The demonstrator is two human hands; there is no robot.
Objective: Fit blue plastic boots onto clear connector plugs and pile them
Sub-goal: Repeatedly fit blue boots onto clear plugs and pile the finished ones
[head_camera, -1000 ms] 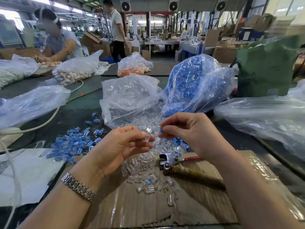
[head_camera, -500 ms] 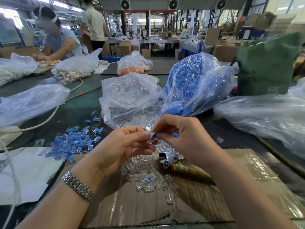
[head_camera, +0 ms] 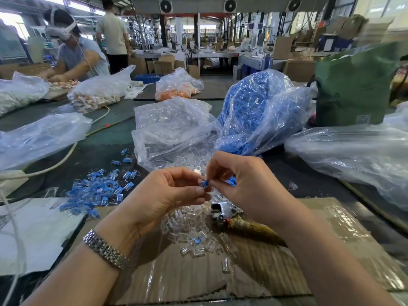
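Blue plastic, a single boot, sat pinched between the fingertips of both hands above the cardboard sheet. Its long axis ran roughly left to right, tilted slightly upward toward the right hand; which end led could not be told. The left hand gripped its near end. Loose clear plugs lay below, and finished blue pieces were piled at left.

One head-worn wide view — looking forward and down, close over the workbench.
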